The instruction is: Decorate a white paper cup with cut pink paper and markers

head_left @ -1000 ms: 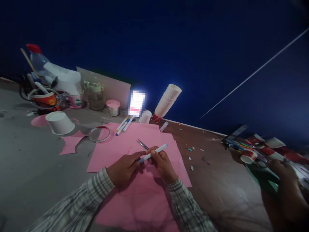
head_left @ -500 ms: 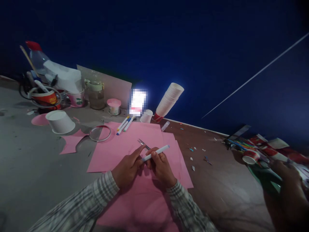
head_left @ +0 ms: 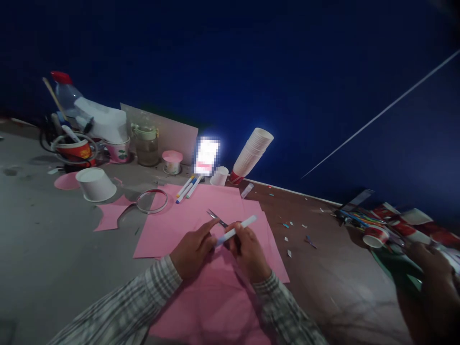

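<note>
Clock directions are taken from the marker, twelve being straight away from me. The white marker (head_left: 235, 231) is above the pink sheets (head_left: 197, 206), tilted, its far end toward two o'clock. My right hand (head_left: 251, 251) is closed on its middle between thumb and fingers. My left hand (head_left: 192, 250) is partly curled, index finger extended, fingertips at the marker's near end; whether they grip it, I cannot tell.

The scissors (head_left: 217, 217) show at ten to eleven o'clock, blades slightly apart, handles hidden by my right hand.

The sheets' left edge lies at eight to nine o'clock, with grey tabletop (head_left: 72, 268) beyond it. Past their right edge, brown tabletop (head_left: 338, 273) extends at three to four o'clock toward another person's hand (head_left: 427, 261), well apart from mine. Paper scraps (head_left: 289, 253) lie near that edge. The loose markers (head_left: 187, 189) are at ten o'clock, the ring (head_left: 151, 201) between nine and ten, and the leaning cup stack (head_left: 252, 155) just past twelve.

My forearms enter from seven and five o'clock, wrists converging over the sheets, palms turned inward and down.
</note>
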Motion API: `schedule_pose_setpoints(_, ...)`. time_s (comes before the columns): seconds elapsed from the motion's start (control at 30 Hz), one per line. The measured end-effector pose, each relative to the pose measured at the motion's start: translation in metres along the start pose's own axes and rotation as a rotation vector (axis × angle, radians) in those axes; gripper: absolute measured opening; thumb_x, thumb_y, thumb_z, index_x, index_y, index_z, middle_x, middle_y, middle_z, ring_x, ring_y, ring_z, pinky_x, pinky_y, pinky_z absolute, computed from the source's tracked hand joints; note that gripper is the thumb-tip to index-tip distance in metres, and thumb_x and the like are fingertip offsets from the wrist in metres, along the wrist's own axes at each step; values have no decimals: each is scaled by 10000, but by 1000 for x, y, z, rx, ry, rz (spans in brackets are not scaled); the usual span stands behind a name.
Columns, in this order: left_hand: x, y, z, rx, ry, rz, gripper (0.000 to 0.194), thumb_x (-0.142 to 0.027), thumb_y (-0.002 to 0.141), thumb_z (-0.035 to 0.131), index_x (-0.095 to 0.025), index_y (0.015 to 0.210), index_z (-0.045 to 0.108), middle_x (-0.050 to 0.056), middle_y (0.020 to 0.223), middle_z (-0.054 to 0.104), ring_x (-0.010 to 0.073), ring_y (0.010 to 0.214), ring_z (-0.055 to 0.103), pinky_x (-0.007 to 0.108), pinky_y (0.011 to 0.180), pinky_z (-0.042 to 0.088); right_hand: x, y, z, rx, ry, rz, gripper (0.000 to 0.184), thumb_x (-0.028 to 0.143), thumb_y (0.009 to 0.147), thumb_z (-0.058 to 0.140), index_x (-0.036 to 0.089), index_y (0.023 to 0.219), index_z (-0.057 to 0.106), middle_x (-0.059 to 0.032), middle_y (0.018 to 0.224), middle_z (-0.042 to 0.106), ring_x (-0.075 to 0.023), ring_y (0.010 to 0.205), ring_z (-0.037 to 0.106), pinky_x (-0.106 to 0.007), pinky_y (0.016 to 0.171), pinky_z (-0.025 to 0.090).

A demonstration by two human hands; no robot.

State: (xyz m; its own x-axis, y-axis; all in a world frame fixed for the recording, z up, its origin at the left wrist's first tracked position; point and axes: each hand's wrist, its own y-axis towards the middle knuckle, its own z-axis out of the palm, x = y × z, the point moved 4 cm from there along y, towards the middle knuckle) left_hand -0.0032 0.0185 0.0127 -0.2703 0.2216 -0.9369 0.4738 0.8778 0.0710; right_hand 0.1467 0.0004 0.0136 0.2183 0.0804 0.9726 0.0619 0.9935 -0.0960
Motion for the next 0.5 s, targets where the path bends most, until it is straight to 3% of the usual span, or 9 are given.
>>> schedule_pose_setpoints(0.13, 6, 3, -19, -245, 317, 82, 354, -296, 945, 335, -148, 1075, 630, 75, 833, 671, 197, 786, 623, 321, 735, 470, 31, 16, -14, -50, 46, 24, 359, 532, 809, 591, 189, 708, 568, 90, 409, 380, -84, 409, 343, -222, 443, 354)
schedule_pose_setpoints(0.2, 9, 5, -18, -207, 502, 192, 289, -269, 922, 401, -155, 971, 662, 102, 916, 666, 225, 859, 606, 358, 780, 468, 43, 30, -7, 30, -47, 90, 331, 485, 804, 582, 174, 690, 559, 87, 408, 393, -68, 385, 307, -205, 406, 296)
schedule_pose_setpoints(0.27, 13, 6, -14, -195, 644, 271, 231, -203, 887, 454, -162, 943, 674, 109, 950, 666, 239, 873, 593, 391, 800, 464, 50, 48, 8, 144, -199, 184, 268, 390, 800, 544, 170, 649, 521, 82, 427, 404, -55, 374, 305, -193, 384, 246)
schedule_pose_setpoints(0.37, 18, 7, -12, -270, 744, 294, 207, -137, 861, 491, -152, 950, 677, 114, 964, 680, 250, 906, 595, 412, 815, 466, 52, 81, 40, 214, -299, 253, 158, 246, 781, 542, 158, 654, 510, 83, 442, 423, -44, 369, 315, -183, 387, 245)
schedule_pose_setpoints(0.5, 22, 8, -10, -252, 767, 299, 187, -160, 892, 493, -148, 925, 677, 109, 921, 703, 243, 896, 611, 413, 817, 472, 39, 127, 86, 281, -470, 300, 210, 218, 855, 556, 144, 663, 511, 72, 466, 460, -37, 367, 313, -177, 383, 270)
